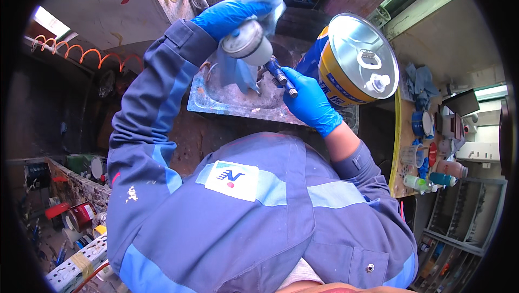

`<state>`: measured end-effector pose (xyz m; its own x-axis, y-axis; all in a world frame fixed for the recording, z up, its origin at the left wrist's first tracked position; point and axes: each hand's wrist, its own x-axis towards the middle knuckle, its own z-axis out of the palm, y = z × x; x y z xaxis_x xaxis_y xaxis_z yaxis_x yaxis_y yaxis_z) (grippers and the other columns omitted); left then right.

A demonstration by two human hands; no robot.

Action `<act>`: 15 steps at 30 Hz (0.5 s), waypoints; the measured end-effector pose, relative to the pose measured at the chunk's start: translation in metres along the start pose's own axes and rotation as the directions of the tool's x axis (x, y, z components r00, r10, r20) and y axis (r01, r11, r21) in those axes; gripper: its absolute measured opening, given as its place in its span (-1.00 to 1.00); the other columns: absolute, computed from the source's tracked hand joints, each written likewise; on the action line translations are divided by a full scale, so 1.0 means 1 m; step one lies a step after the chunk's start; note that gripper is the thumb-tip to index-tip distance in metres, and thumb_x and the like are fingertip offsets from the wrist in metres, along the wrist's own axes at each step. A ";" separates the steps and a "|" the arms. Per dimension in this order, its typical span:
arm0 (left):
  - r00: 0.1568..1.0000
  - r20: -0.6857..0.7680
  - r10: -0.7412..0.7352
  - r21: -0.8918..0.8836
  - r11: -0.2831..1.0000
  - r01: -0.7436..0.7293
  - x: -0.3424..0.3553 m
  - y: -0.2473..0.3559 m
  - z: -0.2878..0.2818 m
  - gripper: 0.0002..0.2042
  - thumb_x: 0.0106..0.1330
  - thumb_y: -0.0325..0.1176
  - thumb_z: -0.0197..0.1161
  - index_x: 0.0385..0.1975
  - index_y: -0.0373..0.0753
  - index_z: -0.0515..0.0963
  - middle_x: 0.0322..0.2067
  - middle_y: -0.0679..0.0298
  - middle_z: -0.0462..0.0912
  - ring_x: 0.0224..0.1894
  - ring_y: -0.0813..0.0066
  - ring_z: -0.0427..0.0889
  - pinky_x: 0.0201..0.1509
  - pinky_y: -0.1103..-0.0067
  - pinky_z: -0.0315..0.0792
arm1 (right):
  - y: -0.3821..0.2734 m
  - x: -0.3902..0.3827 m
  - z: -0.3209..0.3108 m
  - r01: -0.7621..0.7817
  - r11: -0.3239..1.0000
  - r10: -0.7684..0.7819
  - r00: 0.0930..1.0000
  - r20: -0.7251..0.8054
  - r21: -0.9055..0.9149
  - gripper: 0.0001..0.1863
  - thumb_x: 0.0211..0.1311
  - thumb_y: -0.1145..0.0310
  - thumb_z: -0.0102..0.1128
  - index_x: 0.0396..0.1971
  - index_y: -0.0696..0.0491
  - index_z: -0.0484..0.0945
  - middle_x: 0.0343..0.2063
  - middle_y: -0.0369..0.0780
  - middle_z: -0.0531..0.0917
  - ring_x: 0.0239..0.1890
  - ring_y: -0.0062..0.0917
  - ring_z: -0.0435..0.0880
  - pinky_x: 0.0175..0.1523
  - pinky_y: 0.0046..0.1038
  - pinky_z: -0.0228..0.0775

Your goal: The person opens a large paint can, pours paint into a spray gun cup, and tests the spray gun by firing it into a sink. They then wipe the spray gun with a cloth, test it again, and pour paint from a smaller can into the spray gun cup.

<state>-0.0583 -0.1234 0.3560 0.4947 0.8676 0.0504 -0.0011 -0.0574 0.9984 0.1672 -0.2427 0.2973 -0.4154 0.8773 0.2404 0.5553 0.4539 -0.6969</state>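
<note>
My right hand (312, 102), in a blue glove, grips the handle of a spray gun (275, 70). The gun is tilted, and its whitish cup (250, 45) points up and to the left. Gloved in blue too, my left hand (230, 17) is closed on a light blue cloth (273, 2) just behind the cup. Part of the cloth hangs below the cup, and the left fingertips are hidden in it. Beneath both hands lies a paint-stained metal basin (238, 108).
A large blue and yellow drum (361, 57) with a silver lid stands right of the basin. Farther right, a bench (401, 155) carries bottles (419, 183) and cans. An orange coiled hose (89, 55) hangs at the left, above shelves with paint tins (82, 214).
</note>
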 end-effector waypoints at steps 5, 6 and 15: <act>0.998 0.004 0.062 -0.598 0.800 -0.047 -0.017 0.001 0.020 -0.51 0.38 -0.09 0.19 0.16 -0.32 0.41 0.00 0.18 0.57 0.05 0.43 0.57 0.24 0.56 0.41 | 0.001 -0.013 -0.003 -0.007 0.996 0.013 0.997 -0.070 0.088 -0.62 0.10 0.56 -0.02 -0.02 0.15 0.46 -0.34 0.09 0.63 -0.24 0.04 0.62 -0.24 -0.21 0.51; 1.000 0.019 -0.001 -0.701 0.713 0.014 -0.022 0.006 0.027 -0.49 0.37 -0.09 0.22 0.18 -0.32 0.39 -0.01 0.21 0.57 0.05 0.47 0.56 0.24 0.60 0.41 | 0.002 -0.015 -0.003 -0.028 0.994 0.037 0.996 -0.079 0.109 -0.62 0.09 0.57 -0.02 -0.03 0.15 0.46 -0.34 0.09 0.63 -0.23 0.04 0.62 -0.24 -0.22 0.51; 0.765 0.169 0.621 0.958 0.080 -0.276 -0.046 0.019 0.086 -0.74 0.36 -0.32 0.14 0.01 -0.17 0.52 0.09 0.03 0.46 0.11 -0.09 0.41 0.35 0.05 0.12 | 0.013 -0.022 0.003 -0.161 0.983 0.133 0.953 -0.272 -0.083 -0.73 0.18 0.51 -0.02 -0.10 0.14 0.48 -0.33 0.08 0.61 -0.28 0.03 0.62 -0.25 -0.18 0.50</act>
<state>-0.0057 -0.2067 0.3701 0.5244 0.5452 0.6541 0.6961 -0.7169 0.0395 0.1811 -0.2562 0.2812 -0.1258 0.9391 0.3199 0.6728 0.3177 -0.6681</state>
